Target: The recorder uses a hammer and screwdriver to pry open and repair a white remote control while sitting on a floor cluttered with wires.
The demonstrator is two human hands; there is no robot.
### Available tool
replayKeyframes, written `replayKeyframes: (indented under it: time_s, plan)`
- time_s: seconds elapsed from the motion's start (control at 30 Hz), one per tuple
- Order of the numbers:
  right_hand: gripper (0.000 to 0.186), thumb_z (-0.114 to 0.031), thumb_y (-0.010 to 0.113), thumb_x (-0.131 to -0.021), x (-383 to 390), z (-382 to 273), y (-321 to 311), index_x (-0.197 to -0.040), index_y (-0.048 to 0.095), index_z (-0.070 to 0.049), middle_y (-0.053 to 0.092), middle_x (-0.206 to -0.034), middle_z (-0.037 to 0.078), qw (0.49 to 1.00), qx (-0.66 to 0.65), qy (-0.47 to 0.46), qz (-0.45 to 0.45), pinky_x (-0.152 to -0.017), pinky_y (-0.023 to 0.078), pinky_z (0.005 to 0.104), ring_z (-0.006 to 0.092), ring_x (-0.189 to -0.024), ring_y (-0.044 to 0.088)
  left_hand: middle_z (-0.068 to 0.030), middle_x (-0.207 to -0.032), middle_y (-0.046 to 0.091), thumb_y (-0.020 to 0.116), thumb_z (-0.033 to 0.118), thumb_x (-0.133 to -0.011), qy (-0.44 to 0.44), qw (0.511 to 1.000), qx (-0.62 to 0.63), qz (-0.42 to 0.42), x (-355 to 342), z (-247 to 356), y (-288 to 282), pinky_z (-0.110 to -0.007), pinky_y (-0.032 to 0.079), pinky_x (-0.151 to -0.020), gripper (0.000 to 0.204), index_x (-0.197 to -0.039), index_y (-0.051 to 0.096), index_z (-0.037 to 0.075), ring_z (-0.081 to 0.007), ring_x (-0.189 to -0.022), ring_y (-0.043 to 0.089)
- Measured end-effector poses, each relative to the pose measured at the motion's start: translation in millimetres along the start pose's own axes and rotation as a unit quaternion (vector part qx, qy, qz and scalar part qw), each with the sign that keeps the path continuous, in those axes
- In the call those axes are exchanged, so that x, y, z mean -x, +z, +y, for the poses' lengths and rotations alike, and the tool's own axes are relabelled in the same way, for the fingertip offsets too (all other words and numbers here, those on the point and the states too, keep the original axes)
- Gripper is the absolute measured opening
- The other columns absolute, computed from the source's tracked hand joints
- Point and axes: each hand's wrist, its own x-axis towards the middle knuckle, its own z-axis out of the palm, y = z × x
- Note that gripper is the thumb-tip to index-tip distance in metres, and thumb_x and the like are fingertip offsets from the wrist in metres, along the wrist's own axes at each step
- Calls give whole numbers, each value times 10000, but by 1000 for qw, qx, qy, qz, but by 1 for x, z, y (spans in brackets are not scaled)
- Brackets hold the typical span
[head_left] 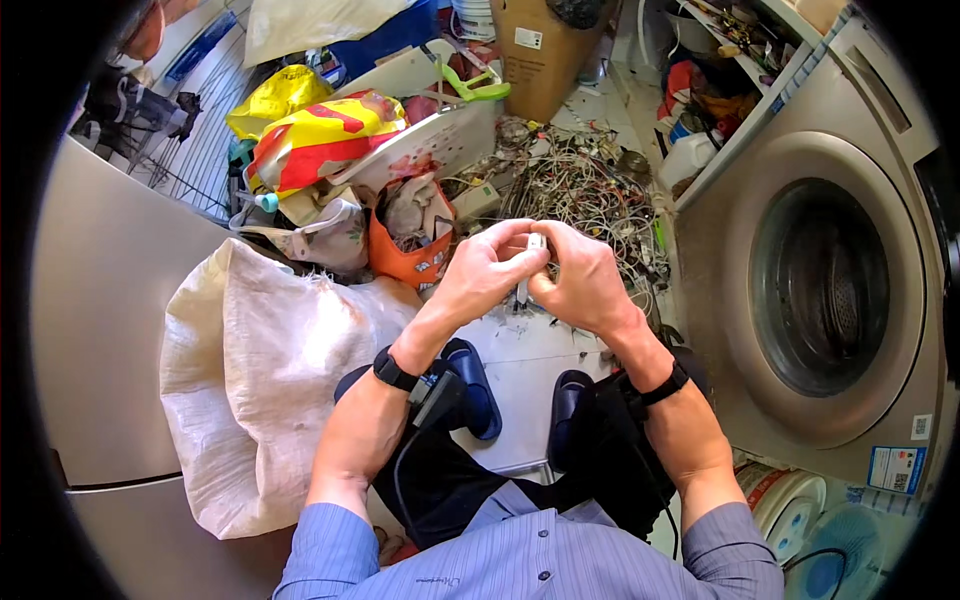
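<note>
My left hand (485, 272) and my right hand (588, 274) meet in front of me, fingers closed on the same small white plug-like piece (537, 241). Its top shows between the thumbs and fingertips, and a pale strip hangs down under them; the fingers hide the rest. Just beyond my hands, a tangled heap of cables (585, 195) spreads over the floor, mostly white and grey with some dark and coloured strands. To the left of my left hand stands an orange bag (412, 262) with crumpled pale stuff inside.
A big white woven sack (270, 370) slumps at my left beside a metallic fridge (120, 300). On the right is a front-loading washing machine (825, 285). Farther off stand a white tub (445, 140) with a yellow and red bag (325, 135), and a cardboard box (545, 60).
</note>
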Motion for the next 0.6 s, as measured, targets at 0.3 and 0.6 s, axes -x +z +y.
replayKeyframes:
  time_s: [0.3,0.6]
  plan:
    - [320,-126,667,-790,9,2,4,-1079,676,12,703,-835,220,998,23,52,-9,-669,588,465,397,-717,706,-89,-1146,744,643,247,-1030,68,995,-67,16,1,-5,9,-286,534,-928,426,-1334,644,-51,-101,-1044,651]
    - [255,-112,634,-800,18,10,8,-1014,643,28,662,-813,207,997,67,-30,28,-650,569,459,387,-700,678,-201,-1026,765,578,224,-994,133,979,-115,105,4,-22,29,-335,572,-820,415,-1300,645,-48,-191,-920,735]
